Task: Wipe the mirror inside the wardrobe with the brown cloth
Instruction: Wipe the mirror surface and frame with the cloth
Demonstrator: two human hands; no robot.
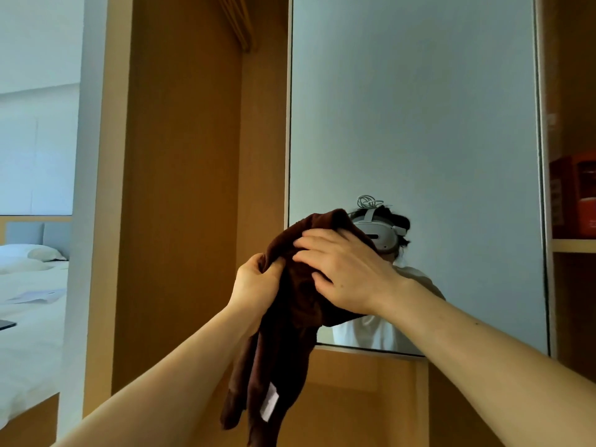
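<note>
A tall mirror [416,124] hangs inside the wooden wardrobe, filling the upper right of the view. The dark brown cloth [290,317] is held up in front of the mirror's lower left corner, its loose end with a white label hanging down. My left hand [254,285] pinches the cloth's left edge. My right hand [342,269] lies flat on top of the cloth with fingers spread, pressing it from the front. Whether the cloth touches the glass cannot be told. The mirror reflects a person in a white top wearing a headset.
The wardrobe's wooden side panel [180,188] stands left of the mirror. Shelves at the right edge hold a red-orange box [574,198]. A wooden ledge [367,353] runs under the mirror. A bed with white linen [29,301] lies at the far left.
</note>
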